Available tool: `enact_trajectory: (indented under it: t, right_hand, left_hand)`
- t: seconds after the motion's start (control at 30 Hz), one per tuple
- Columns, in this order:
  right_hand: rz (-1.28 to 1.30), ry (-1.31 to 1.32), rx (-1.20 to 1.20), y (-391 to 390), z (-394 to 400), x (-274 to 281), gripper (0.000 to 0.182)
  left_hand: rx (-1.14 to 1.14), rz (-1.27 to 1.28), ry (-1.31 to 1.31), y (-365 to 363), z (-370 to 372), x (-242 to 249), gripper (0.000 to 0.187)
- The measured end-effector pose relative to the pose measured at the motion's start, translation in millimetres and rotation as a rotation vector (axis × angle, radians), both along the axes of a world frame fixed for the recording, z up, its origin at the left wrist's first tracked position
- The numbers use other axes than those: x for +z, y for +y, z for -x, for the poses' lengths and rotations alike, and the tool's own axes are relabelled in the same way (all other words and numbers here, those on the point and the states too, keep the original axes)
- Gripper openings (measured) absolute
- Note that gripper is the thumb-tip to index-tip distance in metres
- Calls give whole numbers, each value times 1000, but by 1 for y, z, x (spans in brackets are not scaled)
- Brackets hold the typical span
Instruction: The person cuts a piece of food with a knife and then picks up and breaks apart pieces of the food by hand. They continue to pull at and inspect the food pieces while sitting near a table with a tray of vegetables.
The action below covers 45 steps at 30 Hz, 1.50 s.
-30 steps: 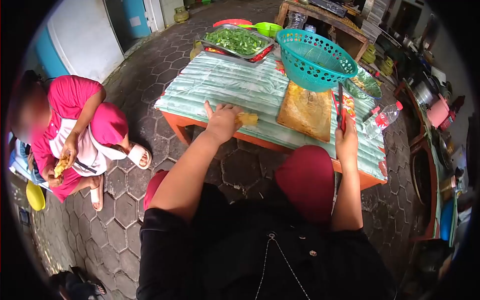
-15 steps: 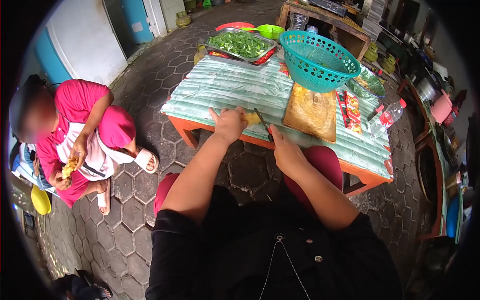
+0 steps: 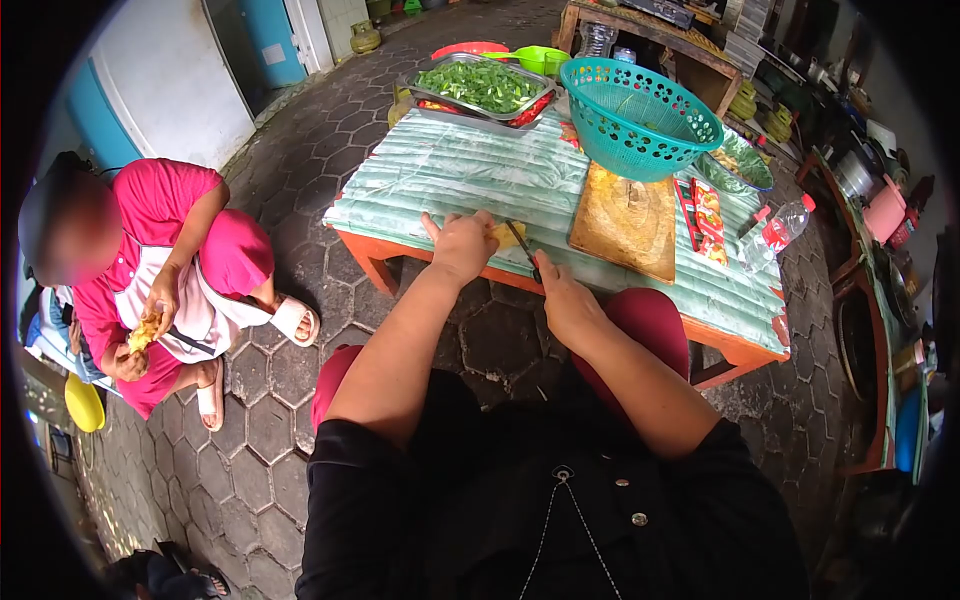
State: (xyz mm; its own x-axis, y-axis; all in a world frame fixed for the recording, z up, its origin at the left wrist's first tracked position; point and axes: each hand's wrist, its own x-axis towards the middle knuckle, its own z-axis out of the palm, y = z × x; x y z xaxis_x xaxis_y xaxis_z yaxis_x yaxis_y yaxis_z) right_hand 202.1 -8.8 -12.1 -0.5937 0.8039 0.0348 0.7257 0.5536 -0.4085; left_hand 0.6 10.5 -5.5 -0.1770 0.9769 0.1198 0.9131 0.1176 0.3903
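My left hand [image 3: 461, 245] presses a small yellow piece of food [image 3: 505, 236] onto the near edge of the low table [image 3: 470, 175]. My right hand [image 3: 563, 296] grips a dark-bladed knife [image 3: 523, 247] with a red handle, its blade angled toward the yellow piece. Both hands sit just left of the wooden cutting board [image 3: 628, 222]. Part of the yellow piece is hidden under my left fingers.
A teal basket [image 3: 640, 118] stands behind the board. A metal tray of chopped greens [image 3: 478, 88] is at the far end. Red snack packets [image 3: 708, 222] and a water bottle [image 3: 772, 236] lie right. A person in pink [image 3: 150, 270] sits on the paving at left, holding food.
My right hand came from the right side of the table, carrying the knife, over to the yellow piece beside my left hand. The left hand stayed on the food.
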Motion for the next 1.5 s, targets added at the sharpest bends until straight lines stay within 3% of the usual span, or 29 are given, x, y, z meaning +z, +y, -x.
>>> enact_trajectory:
  t: [0.33,0.83,0.9,1.03,1.13,1.2,1.3,1.5]
  right_hand:
    - [54,-34,-7,-1,5,0,67]
    - [-76,0,60,13,6,-16,61]
    - [257,24,31,14,3,-1,61]
    - [499,155,-67,7,-1,13,62]
    - [413,148,-73,14,-3,-6,60]
    - [37,155,48,22,-5,-32,61]
    - [-104,166,84,24,-1,-43,62]
    - [-50,-48,11,7,10,-19,60]
  left_hand:
    - [2,-24,19,1,-1,-2,26]
    - [28,23,11,1,-2,2,25]
    - [34,35,-13,2,-1,3,25]
    - [65,84,-105,4,6,1,28]
    - [66,93,-141,6,8,0,28]
    - [70,92,-148,5,8,2,28]
    - [59,97,-139,3,7,1,27]
    - [23,45,-43,4,3,-2,27]
